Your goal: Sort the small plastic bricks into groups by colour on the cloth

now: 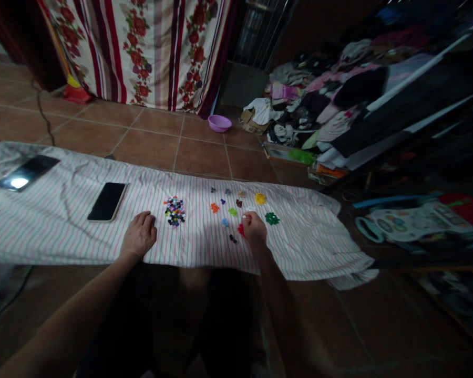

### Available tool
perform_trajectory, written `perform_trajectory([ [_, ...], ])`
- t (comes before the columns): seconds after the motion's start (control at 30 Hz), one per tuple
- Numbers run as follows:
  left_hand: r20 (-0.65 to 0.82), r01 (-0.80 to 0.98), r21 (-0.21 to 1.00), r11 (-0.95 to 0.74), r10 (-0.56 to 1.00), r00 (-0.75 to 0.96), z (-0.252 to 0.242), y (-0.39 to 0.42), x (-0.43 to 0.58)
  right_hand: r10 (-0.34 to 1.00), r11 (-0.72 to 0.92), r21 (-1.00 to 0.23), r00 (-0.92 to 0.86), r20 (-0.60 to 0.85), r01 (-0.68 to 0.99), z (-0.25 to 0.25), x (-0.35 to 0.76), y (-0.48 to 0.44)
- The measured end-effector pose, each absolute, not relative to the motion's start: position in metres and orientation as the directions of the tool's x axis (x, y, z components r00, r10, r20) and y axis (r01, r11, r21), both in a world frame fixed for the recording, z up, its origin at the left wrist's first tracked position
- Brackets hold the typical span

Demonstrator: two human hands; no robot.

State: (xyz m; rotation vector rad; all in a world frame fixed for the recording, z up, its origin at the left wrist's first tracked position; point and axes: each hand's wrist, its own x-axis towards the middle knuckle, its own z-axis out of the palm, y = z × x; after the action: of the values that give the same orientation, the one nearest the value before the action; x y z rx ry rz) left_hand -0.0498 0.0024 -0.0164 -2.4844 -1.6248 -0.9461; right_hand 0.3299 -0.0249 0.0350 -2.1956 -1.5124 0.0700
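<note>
A mixed pile of small coloured pieces [175, 211] lies on the striped cloth [197, 247]. To its right are several small single-colour groups, among them orange pieces [214, 208], yellow pieces [260, 198], dark green pieces [272, 218] and light blue pieces [225, 222]. My right hand [255, 228] is closed just above the red pieces [241, 230], which it partly covers; what its fingertips hold is too small to make out. Left of the mixed pile, my left hand [140, 234] rests on the cloth with its fingers loosely curled, and nothing shows in it.
A dark phone [108, 201] lies left of my left hand, and another shiny dark device [27, 172] lies farther left. Beyond the cloth, a purple basin [219, 123] stands on the tiled floor near heaped clothes [319, 100].
</note>
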Motion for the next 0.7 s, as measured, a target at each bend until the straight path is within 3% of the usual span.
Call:
perform_trajectory([
  [0.37,0.485,0.834,0.297,-0.465,0.826,0.287,-0.016,0.004,-0.051,0.830,-0.534,-0.200,0.554,0.057,0.821,0.049,0.369,-0.001],
  [0.7,0.497,0.854,0.260,-0.451,0.821,0.282,-0.014,0.002,-0.050,0.818,-0.555,-0.192,0.573,0.053,0.810,0.048,0.377,0.012],
])
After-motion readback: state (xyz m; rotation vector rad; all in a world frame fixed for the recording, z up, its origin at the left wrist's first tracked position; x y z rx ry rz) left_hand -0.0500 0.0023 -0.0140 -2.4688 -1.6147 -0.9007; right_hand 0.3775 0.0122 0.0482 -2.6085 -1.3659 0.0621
